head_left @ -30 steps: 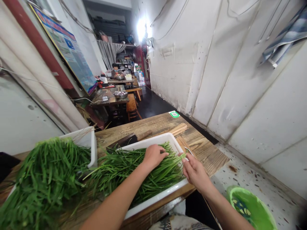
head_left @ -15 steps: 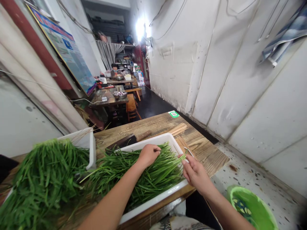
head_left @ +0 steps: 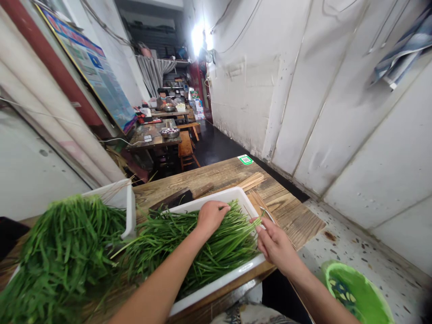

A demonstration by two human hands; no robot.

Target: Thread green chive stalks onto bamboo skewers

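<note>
My left hand point(head_left: 211, 216) rests on green chive leaves point(head_left: 189, 245) lying in a white tray point(head_left: 219, 284), its fingers curled round a few of them. My right hand point(head_left: 275, 245) is at the tray's right rim, fingers pinched on the ends of some chive leaves together with a thin skewer that pokes out past the fingertips. A second white tray point(head_left: 128, 204) at the left holds a tall heap of chives point(head_left: 57, 261). Both trays stand on a wooden table point(head_left: 293, 218).
A cleaver point(head_left: 180, 197) lies behind the near tray. Bamboo skewers point(head_left: 251, 181) lie in bundles on the table's right part. A green bucket point(head_left: 357, 294) stands on the speckled floor at the lower right. Further tables, a stool point(head_left: 185, 148) and a person are far back.
My left hand shifted slightly left and back over the chives and its fingers curled in. My right hand has stayed at the tray's rim.
</note>
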